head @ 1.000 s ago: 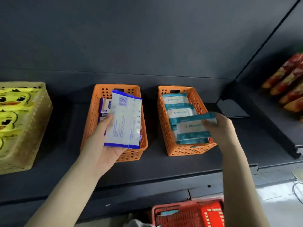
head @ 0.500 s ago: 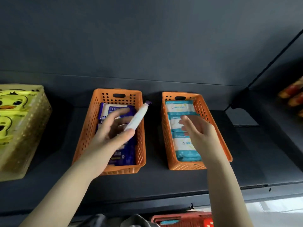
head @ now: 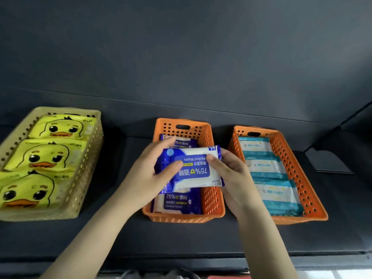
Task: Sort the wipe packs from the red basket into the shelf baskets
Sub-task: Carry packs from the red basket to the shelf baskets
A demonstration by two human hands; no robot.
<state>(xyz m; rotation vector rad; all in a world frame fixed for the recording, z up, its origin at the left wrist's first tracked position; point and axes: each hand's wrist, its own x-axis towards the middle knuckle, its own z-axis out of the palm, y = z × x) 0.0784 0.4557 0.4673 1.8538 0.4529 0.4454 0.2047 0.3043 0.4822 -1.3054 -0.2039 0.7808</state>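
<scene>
The pack (head: 193, 168) is held flat, face up, with its long axis running left to right and its right end raised slightly toward the back wall. Its print is inverted to the viewer, so the top of the label points toward the person. It sits above the middle basket (head: 213, 198), between both hands. The left hand (head: 149, 178) grips the left end, thumb on the face and fingers curled underneath. The right hand (head: 235, 178) grips the right end in the same way. The pack is a blue and white soft wrapper with a blue label reading "75%" and "Alcohol Wipes". Stored packs (head: 181, 202) of the same kind lie in the middle basket directly below, partly hidden by the held pack and the hands. The right basket (head: 302, 178), also orange, holds teal packs (head: 267, 168) in a row. The yellow basket (head: 86, 168), well to the left, holds duck packs (head: 44, 156). All three baskets stand on the dark shelf (head: 181, 238).
</scene>
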